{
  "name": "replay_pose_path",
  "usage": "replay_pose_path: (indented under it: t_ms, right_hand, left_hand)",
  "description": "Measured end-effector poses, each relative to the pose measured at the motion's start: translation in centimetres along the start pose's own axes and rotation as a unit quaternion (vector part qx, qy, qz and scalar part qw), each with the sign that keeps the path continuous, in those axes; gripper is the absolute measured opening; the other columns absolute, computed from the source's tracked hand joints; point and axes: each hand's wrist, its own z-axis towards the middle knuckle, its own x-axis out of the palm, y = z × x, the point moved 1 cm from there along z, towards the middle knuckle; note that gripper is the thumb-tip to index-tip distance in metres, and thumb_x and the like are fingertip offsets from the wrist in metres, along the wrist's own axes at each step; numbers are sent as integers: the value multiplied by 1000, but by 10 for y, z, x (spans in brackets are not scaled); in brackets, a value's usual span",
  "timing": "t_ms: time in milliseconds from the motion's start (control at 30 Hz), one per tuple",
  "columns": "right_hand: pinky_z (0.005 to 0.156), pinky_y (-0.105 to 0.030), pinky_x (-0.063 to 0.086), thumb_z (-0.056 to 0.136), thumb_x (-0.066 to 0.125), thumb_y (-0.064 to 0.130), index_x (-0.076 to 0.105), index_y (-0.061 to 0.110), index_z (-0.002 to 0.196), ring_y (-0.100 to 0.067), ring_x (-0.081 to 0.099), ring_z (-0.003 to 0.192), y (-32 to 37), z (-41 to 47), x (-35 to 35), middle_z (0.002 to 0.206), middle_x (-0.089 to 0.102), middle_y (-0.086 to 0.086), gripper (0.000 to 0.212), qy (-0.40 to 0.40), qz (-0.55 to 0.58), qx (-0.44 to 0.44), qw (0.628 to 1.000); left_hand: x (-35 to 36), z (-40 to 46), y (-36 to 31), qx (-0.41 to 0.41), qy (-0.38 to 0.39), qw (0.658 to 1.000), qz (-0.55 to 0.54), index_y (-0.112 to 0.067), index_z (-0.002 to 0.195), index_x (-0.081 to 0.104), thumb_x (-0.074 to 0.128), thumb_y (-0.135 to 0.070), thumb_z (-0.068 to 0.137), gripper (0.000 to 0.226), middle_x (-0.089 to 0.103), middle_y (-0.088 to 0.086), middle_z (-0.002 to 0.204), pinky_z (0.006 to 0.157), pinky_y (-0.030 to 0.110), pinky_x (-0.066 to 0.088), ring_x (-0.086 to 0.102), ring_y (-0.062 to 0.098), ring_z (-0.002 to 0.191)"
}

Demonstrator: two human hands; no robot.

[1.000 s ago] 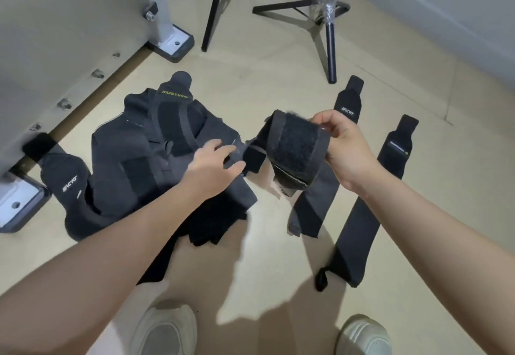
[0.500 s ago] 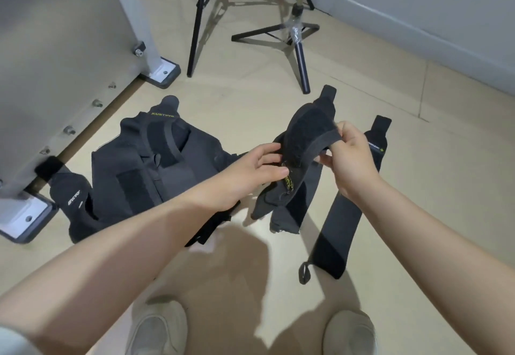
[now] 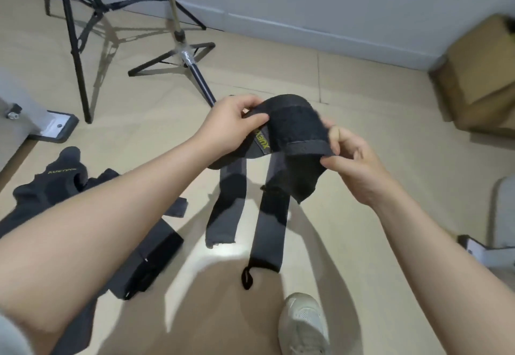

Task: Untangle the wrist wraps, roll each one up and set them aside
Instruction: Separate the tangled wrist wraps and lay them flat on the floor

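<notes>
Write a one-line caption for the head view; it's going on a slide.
Both hands, left and right, pinch a black wrist wrap above the floor, its ends hanging down.

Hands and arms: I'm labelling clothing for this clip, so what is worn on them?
Nothing shows on the left hand or the right hand: no gloves, rings or watch. Both forearms are bare to the frame edge. A bit of grey fabric shows at the lower left corner, perhaps a sleeve.
</notes>
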Motion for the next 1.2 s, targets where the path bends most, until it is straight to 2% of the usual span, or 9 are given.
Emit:
replay_pose_path:
  t_ms: [100, 267, 400, 633, 767, 900, 1000, 1100, 1200]
  right_hand:
    - [85, -25, 38, 64, 65, 22, 48, 29, 64, -14, 46, 122, 13, -14, -27, 128, 48, 10, 19, 27, -64, 15, 997]
    - [66, -35, 42, 81, 67, 12, 42, 19, 94, -14, 55, 69, -1, -35, -72, 89, 54, 9, 29, -91, -66, 93, 989]
    - [73, -38, 51, 84, 67, 25, 55, 32, 106, -16, 63, 80, -28, -45, -95, 91, 64, -2, 26, -139, -189, 160, 959]
    - [51, -20, 47, 88, 41, -7, 61, 17, 108, -15, 65, 63, -36, -52, -121, 82, 68, -8, 37, -73, -80, 221, 969]
    - [53, -20, 48, 88, 42, -6, 64, 18, 96, -16, 64, 61, -62, -49, -141, 76, 69, -7, 33, -128, -28, 254, 958]
    - [70, -26, 53, 93, 46, 0, 63, 17, 100, -17, 69, 80, -104, -35, -139, 92, 71, -5, 25, -115, 5, 278, 954]
    - [80, -30, 55, 96, 49, 5, 58, 17, 118, -19, 68, 98, -134, -13, -147, 109, 70, -5, 26, -137, 37, 253, 957]
    - [84, -31, 55, 96, 49, 4, 54, 17, 126, -18, 65, 105, -158, 23, -165, 116, 67, -4, 33, -205, 37, 199, 958]
    - [91, -32, 52, 96, 47, 3, 51, 16, 132, -17, 61, 111, -189, 65, -185, 121, 64, -1, 38, -247, 7, 179, 952]
  left_hand:
    - [40, 25, -22, 23, 49, 998, -20, -29, 97, 66, 59, -8, 90, 23, 68, -15, 89, 82, 19, 49, 62, -2, 83]
    - [116, 45, -37, 58, 158, 982, 85, -11, 105, 70, 59, -7, 90, 19, 69, 1, 99, 79, 7, 43, 59, 8, 89]
    - [157, 43, -40, 101, 171, 959, 205, -20, 110, 65, 66, -26, 86, 24, 64, -4, 92, 84, 28, 46, 60, 16, 92]
    - [166, 59, -33, 179, 207, 836, 476, -12, 111, 54, 54, -63, 79, 60, 63, 7, 90, 70, 31, 33, 57, 32, 90]
    - [163, 75, -14, 76, 241, 864, 436, -14, 100, 57, 60, -50, 85, 40, 52, -3, 73, 57, 30, 29, 54, 28, 84]
    - [191, 94, 4, 194, 100, 824, 523, -11, 107, 58, 70, -35, 80, 38, 64, 7, 99, 82, 34, 30, 56, 29, 99]
    - [204, 101, 21, 203, -22, 864, 460, -10, 124, 53, 72, -19, 67, 60, 58, 10, 119, 94, 37, 28, 47, 28, 113]
    - [212, 98, 40, 84, 51, 922, 373, -10, 143, 33, 60, -21, 86, 64, 29, 12, 149, 108, 43, 22, 26, 29, 136]
    - [211, 91, 78, 65, 132, 911, 386, -13, 143, 33, 51, -23, 94, 54, 17, 8, 155, 110, 41, 16, 18, 27, 140]
